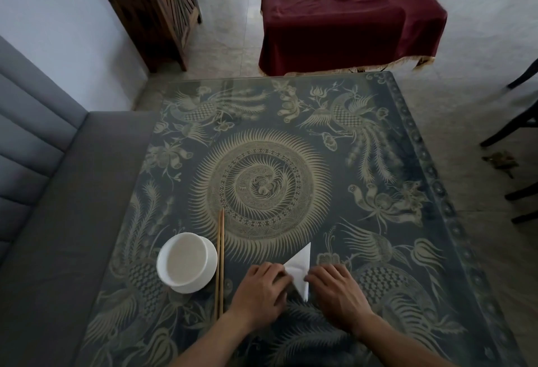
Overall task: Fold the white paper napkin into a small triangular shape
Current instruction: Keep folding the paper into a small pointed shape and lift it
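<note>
The room had a pale tiled floor (233, 2), a dark wooden cabinet (163, 8) against the white wall at the far left, and a second piece of furniture draped in a maroon cloth (343, 20) with a gold fringe just beyond the far edge of the table (378, 168). A grey padded bench (58, 192) ran along the table's left edge, and black chair legs (521, 122) stood off its right side. The table top was dark blue-grey, printed with pale phoenixes, flowers and a big spiral medallion in the middle.

Near the front left corner stood a white bowl (186, 262) on a white saucer, and just to its right lay a pair of wooden chopsticks (220, 262), close together and pointing toward the far edge.

The white paper napkin (300, 267) lay flat near the middle of the front edge, already a slim triangle with one tip toward the medallion and the other toward the person. The left hand (262, 288) rested on its left side, fingers bent and fingertips pressing on the paper. The right hand (334, 288) met its right edge, fingers curled with their tips at the paper; whether they pinched it or only pressed on it could not be told. Both bare forearms reached in from the front edge.
</note>
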Tool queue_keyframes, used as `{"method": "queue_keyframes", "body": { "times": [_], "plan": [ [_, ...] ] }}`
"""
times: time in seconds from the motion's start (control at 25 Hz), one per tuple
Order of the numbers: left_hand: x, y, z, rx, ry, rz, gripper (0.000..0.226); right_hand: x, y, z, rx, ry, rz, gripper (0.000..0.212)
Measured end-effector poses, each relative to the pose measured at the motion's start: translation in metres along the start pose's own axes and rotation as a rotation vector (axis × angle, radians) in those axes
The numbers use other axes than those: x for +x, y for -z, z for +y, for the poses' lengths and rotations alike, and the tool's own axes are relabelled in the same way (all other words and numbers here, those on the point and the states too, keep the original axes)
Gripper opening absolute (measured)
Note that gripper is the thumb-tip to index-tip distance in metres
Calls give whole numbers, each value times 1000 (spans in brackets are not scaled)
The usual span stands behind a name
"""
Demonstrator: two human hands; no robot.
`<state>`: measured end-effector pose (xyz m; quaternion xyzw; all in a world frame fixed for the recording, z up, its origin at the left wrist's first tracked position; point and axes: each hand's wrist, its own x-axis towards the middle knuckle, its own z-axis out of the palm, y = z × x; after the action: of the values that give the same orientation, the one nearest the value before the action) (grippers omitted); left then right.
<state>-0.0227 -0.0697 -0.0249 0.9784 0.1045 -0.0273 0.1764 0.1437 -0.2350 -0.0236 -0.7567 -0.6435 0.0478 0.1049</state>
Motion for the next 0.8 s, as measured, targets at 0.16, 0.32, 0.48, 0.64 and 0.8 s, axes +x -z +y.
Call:
{"method": "queue_keyframes", "body": {
  "times": [0.16,0.32,0.48,0.64,0.8],
  "plan": [
    [-6,-5,-7,50,-2,-8,46,24,-2,-20,-51,-30,-139,55],
    [-6,-6,-7,51,-10,-48,50,26,-6,-29,-128,-85,-270,62],
    [-7,-5,-7,39,3,-60,47,21,-7,-27,-130,-92,-332,65],
    [-7,-1,-7,35,1,-67,48,21,-8,-12,-85,-141,-346,63],
    [-9,2,-6,41,13,-84,51,23,-1,17,-85,-237,-367,66]
  ]
}}
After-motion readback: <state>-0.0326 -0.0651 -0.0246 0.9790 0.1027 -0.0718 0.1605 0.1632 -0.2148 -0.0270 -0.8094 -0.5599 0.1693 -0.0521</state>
